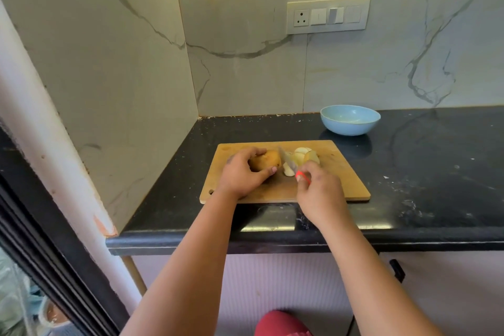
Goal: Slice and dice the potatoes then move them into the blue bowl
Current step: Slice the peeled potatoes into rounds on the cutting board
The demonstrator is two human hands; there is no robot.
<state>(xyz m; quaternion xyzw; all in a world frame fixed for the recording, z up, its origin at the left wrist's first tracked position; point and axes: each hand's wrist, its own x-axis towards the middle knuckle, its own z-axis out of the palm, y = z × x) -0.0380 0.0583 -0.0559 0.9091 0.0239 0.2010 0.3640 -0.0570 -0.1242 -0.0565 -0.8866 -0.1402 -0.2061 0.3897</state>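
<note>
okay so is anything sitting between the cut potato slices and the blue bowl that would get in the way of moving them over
Nothing visible does. The potato slices lie on the cutting board, and the blue bowl sits beyond its far right corner on bare black countertop.

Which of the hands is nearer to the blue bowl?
Right. The right hand grips the knife below and left of the blue bowl; the left hand holds the potato farther left.
</note>
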